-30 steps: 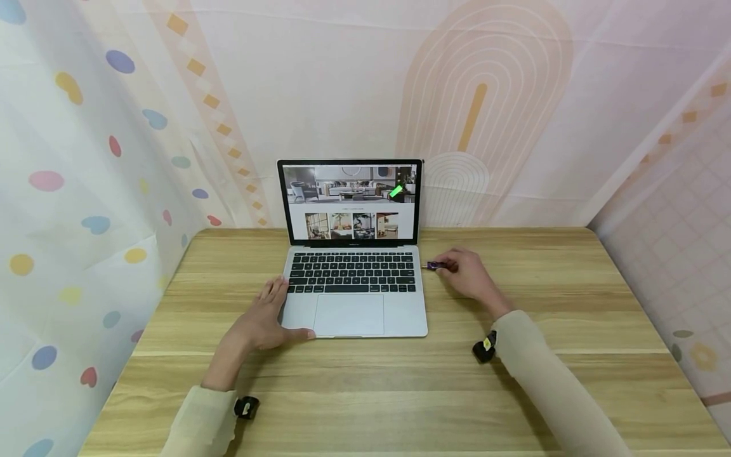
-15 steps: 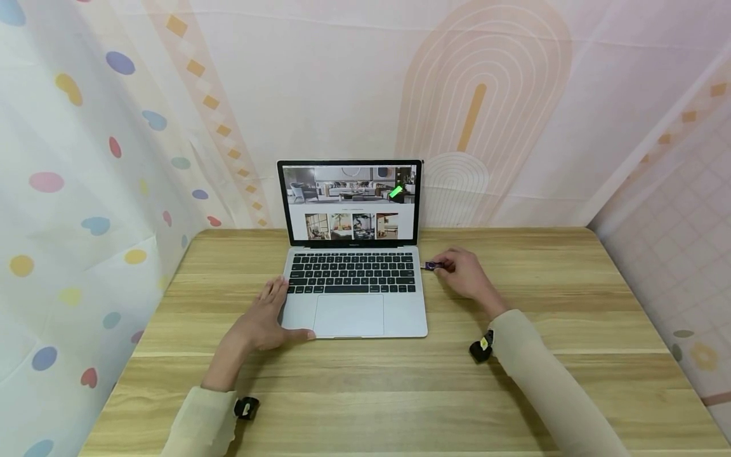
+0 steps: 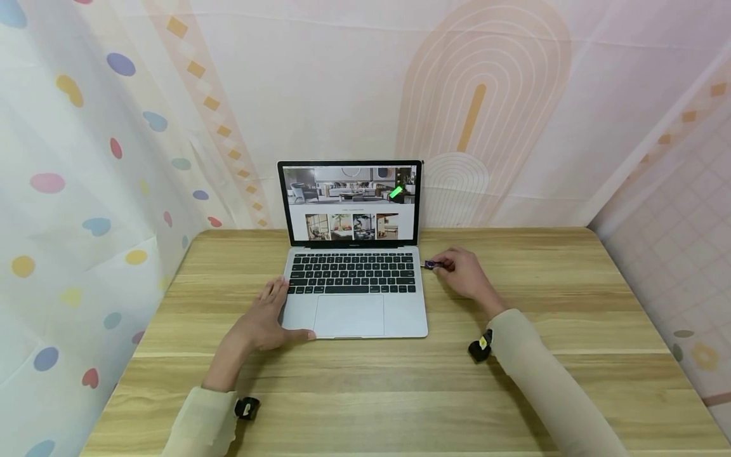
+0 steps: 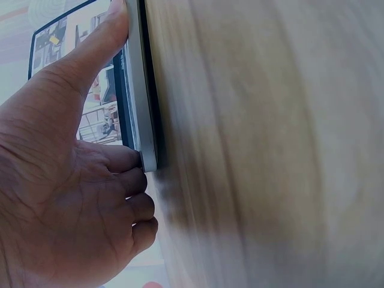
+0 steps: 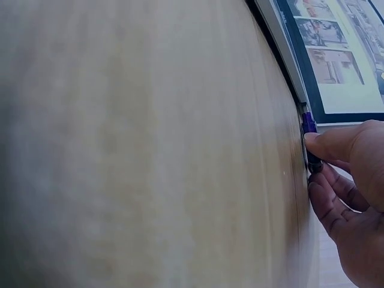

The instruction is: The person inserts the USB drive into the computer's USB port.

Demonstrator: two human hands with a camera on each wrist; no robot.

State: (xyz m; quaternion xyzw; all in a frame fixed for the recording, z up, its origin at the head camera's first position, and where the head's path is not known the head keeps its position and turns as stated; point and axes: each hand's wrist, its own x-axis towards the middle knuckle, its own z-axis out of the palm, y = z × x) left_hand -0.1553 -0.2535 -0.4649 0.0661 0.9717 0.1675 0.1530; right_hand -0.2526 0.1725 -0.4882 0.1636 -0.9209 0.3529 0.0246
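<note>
In the head view an open silver laptop (image 3: 350,314) stands on the wooden table with its screen lit. My left hand (image 3: 265,320) rests against its front left corner, fingers along the left side and thumb stretched over the front edge, as the left wrist view (image 4: 66,198) also shows. My right hand (image 3: 464,274) pinches a small purple and black USB stick (image 3: 432,264) between thumb and fingers. The stick's metal plug meets the laptop's right side; how deep it sits cannot be told. In the right wrist view the purple end (image 5: 308,122) points at the laptop's edge.
The wooden table (image 3: 365,393) extends around the laptop on both sides and in front. A patterned cloth (image 3: 342,82) hangs close behind the screen, with more cloth at the left and right. Both wrists carry small black cameras (image 3: 247,408).
My right hand has shifted slightly left with the USB stick, bringing it a little closer to the laptop's side. The left hand and the laptop have stayed in place.
</note>
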